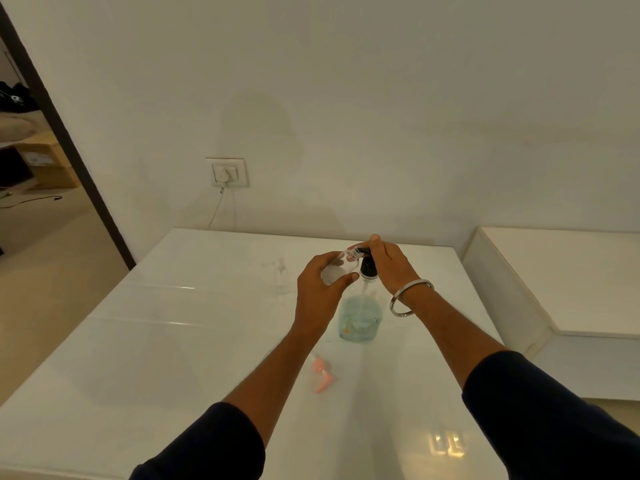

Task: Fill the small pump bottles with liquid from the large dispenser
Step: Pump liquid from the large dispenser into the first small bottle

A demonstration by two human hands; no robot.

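On a glossy white table (pixel 173 341), a large dispenser (pixel 361 317) part-filled with blue-green liquid stands upright at centre, the right hand (pixel 391 265) pressing its black pump head. At its 10 o'clock, the left hand (pixel 320 292) grips a small clear bottle (pixel 341 266), tilted, mouth at the spout. Another small clear bottle (pixel 281 275) stands near at 9 o'clock; a pink pump top (pixel 322 375) lies at 7 o'clock.

The right hand (pixel 389 265) covers the pump head of the large dispenser (pixel 361 311), so its spout is barely visible. The left hand (pixel 320 296) hides much of the small clear bottle (pixel 341 266), whose fill level cannot be told. The pink pump top (pixel 322 374) and the far clear bottle (pixel 281 275) are blurred.
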